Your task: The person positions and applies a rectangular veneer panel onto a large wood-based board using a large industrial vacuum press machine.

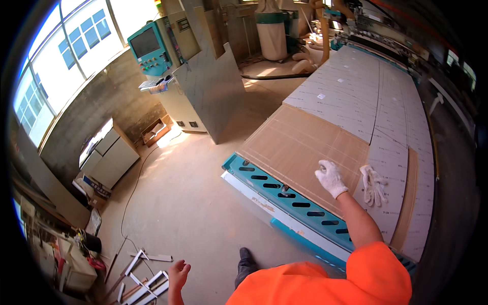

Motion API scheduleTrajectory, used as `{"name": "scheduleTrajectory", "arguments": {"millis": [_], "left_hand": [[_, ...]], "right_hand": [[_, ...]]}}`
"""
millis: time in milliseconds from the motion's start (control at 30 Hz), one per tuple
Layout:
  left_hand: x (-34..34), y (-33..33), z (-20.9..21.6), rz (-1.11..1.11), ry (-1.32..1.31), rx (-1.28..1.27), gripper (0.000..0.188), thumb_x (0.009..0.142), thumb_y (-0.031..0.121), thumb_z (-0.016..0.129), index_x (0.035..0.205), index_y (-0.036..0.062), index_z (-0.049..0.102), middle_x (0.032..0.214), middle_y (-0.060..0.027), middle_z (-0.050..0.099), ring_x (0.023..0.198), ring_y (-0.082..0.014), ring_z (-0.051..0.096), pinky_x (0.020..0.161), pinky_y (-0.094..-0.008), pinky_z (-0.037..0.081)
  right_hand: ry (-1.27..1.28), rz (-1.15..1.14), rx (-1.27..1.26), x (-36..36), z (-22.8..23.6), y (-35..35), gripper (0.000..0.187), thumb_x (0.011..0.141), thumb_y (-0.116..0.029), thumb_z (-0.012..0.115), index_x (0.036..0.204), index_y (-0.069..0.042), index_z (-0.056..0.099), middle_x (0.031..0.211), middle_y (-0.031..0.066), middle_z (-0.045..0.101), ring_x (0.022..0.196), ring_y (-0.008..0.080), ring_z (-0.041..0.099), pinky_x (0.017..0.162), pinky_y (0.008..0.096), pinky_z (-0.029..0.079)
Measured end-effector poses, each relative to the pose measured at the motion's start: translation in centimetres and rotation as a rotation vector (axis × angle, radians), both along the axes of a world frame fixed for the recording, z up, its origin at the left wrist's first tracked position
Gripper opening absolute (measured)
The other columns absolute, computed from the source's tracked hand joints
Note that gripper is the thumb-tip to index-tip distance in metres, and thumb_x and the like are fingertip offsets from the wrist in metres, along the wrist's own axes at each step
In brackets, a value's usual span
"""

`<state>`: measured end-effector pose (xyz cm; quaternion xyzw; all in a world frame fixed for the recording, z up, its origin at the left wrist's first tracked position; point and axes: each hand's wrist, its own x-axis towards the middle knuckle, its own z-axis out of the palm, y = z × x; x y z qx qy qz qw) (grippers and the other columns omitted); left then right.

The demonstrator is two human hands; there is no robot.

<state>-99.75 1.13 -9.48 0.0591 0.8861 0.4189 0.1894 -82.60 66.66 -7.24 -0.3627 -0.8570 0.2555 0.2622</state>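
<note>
My right hand (331, 179) wears a white knit glove and is held over a flat brown wood-grain panel (300, 142). Its fingers are curled together; whether anything is inside them I cannot make out. Just to its right, an empty white glove (373, 186) lies on the pale grey printed boards (351, 91). My left hand (179, 273) is bare and hangs low over the floor, fingers loosely bent and somewhat apart, with nothing in it.
A teal machine bed edge (284, 195) with slots runs along the near side. A control cabinet (152, 48) with a screen stands beyond a leaning grey panel (211, 94). Trim strips (142, 279) litter the lower left floor, where a thin cable (133, 195) also runs.
</note>
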Motion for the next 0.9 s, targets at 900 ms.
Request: {"name": "scheduleTrajectory", "arguments": {"millis": [900], "left_hand": [[-35.7,83.9,-1.4,-0.772,0.005,0.117,0.031,0.090,0.026,0.073,0.090,-0.0040,0.067,0.082,-0.0070,0.067,0.077,-0.0150,0.058,0.070,-0.0349,0.048]], "right_hand": [[-0.490,-1.024,-0.153,0.5,-1.3,27.7,0.068,0.083,-0.040,0.066,0.144,-0.012,0.053,0.142,0.0203,0.057,0.125,0.0438,0.056,0.104,0.0512,0.049]]}}
